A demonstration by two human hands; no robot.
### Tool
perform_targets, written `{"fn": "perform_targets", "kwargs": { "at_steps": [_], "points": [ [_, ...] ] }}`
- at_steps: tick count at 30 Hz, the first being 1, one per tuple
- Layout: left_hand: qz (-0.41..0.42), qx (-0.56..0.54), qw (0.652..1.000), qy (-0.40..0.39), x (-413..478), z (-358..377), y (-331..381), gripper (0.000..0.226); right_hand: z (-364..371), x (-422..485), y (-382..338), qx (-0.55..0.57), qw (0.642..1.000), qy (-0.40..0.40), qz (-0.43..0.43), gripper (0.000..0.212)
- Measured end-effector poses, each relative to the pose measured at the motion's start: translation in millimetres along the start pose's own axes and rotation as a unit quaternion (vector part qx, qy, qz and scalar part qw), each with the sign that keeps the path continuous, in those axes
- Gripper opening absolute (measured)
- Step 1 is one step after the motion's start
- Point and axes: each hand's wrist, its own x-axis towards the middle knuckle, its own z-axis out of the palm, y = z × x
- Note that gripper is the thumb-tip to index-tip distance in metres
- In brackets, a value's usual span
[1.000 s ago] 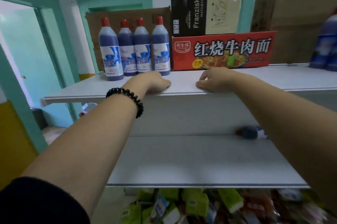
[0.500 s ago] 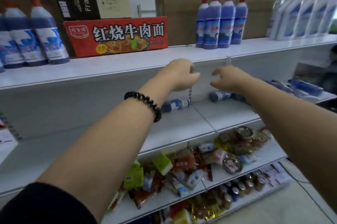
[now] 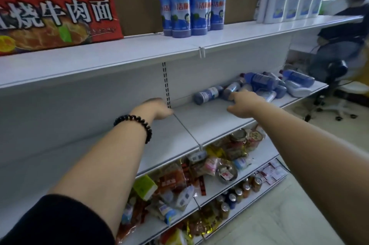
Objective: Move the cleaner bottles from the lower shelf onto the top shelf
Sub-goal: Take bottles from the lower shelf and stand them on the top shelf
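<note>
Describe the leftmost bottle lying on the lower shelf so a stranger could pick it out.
Below the upright blue bottles, the lower shelf holds a heap of toppled cleaner bottles. The target bottle lies at its left end, just beyond the right hand, with bare shelf to its left.

Small shop: white gondola shelving (image 3: 119, 59), rows of cleaner bottles (image 3: 179, 5), snack packets (image 3: 171, 179), jars (image 3: 253, 139), noodle carton (image 3: 56, 19).

Blue cleaner bottles (image 3: 191, 1) with red caps; white top shelf (image 3: 119, 57).
</note>
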Motion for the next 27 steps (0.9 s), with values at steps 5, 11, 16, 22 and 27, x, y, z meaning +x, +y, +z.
{"fn": "perform_targets", "kwargs": {
  "at_steps": [5,11,16,22,27],
  "points": [
    [-0.048,-0.020,0.998,-0.026,59,18,-15,0.039,24,73,3,-0.037,0.999,-0.028,-0.009,0.058],
    [-0.152,-0.091,0.984,-0.014,108,33,-28,0.062,54,150,1,-0.028,0.997,-0.063,-0.031,0.055],
    [-0.232,-0.166,0.958,0.034,135,51,-37,0.089,81,204,-3,-0.036,0.995,-0.060,-0.065,0.060],
    [-0.262,-0.237,0.928,0.115,158,69,-38,0.045,113,278,-14,-0.014,0.996,-0.060,-0.065,0.060],
    [-0.335,-0.268,0.889,0.158,171,71,-39,0.046,136,324,-27,-0.072,0.994,-0.008,-0.081,0.051]
  ]
}}
